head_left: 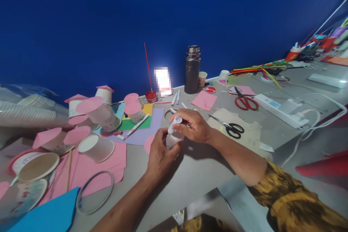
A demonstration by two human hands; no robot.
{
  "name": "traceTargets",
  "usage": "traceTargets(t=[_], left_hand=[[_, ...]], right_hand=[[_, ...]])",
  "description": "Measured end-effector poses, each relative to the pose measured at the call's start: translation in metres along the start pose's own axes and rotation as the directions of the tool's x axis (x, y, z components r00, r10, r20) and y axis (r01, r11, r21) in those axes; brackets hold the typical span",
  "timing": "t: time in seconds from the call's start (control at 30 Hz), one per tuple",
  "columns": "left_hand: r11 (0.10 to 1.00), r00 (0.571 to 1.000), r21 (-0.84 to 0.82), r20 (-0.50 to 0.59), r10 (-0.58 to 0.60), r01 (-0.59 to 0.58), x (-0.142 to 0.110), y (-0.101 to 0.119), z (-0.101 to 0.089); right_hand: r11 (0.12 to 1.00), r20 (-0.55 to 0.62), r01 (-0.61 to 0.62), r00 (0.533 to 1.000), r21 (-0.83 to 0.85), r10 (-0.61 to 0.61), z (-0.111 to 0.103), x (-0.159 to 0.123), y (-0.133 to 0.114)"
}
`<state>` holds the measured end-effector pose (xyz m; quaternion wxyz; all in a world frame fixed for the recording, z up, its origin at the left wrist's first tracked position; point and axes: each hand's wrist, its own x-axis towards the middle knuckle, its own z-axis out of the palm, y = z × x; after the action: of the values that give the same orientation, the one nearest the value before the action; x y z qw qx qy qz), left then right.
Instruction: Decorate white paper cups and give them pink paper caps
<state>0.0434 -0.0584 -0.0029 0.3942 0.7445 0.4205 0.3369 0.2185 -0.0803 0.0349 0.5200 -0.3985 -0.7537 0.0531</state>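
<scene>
In front of me, low over the table, my left hand (163, 152) is closed around a small white paper cup (170, 140) with dark drawn lines. My right hand (194, 125) pinches a white glue stick (175, 124), its round end facing up and its lower end against the top of the cup. Fingers cover parts of both. Just behind the hands lie a tape roll (167, 116) and some pens. A pink paper circle (149, 144) is partly hidden by my left hand.
Several pink-topped paper cups (102, 114) crowd the left, beside stacked cups (32, 108). Black scissors (234, 130) and red-handled scissors (244, 102) lie right, near a power strip (280, 110). A dark thermos (192, 72) stands behind. A grey ring (78, 203) lies front left.
</scene>
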Motion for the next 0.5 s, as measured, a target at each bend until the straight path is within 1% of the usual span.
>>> traceTargets(t=[0.07,0.17,0.27,0.37,0.43,0.5], left_hand=[[1.000,1.000,0.010,-0.005,0.010,-0.010,0.000,0.000,0.000],[1.000,1.000,0.007,-0.002,0.021,-0.021,0.000,-0.002,0.001],[0.999,0.999,-0.004,0.003,0.032,-0.032,0.000,-0.003,0.000],[0.999,0.999,-0.021,0.023,0.029,-0.029,0.001,-0.004,-0.001],[0.999,0.999,-0.042,0.033,0.000,0.002,0.002,-0.004,-0.002],[0.998,0.999,-0.050,0.025,-0.032,0.034,0.003,-0.003,-0.002]], right_hand=[[0.998,-0.004,-0.045,0.999,-0.038,0.045,0.000,0.000,0.001],[0.997,0.079,-0.079,0.994,-0.021,0.080,-0.004,0.000,0.000],[0.999,0.154,-0.031,0.988,-0.022,0.034,-0.013,-0.001,0.001],[0.992,0.206,-0.009,0.978,-0.124,0.035,-0.024,-0.001,0.004],[0.981,0.192,-0.019,0.980,-0.195,0.057,-0.029,0.000,0.005],[0.984,0.145,-0.023,0.988,-0.177,0.049,-0.029,0.000,0.003]])
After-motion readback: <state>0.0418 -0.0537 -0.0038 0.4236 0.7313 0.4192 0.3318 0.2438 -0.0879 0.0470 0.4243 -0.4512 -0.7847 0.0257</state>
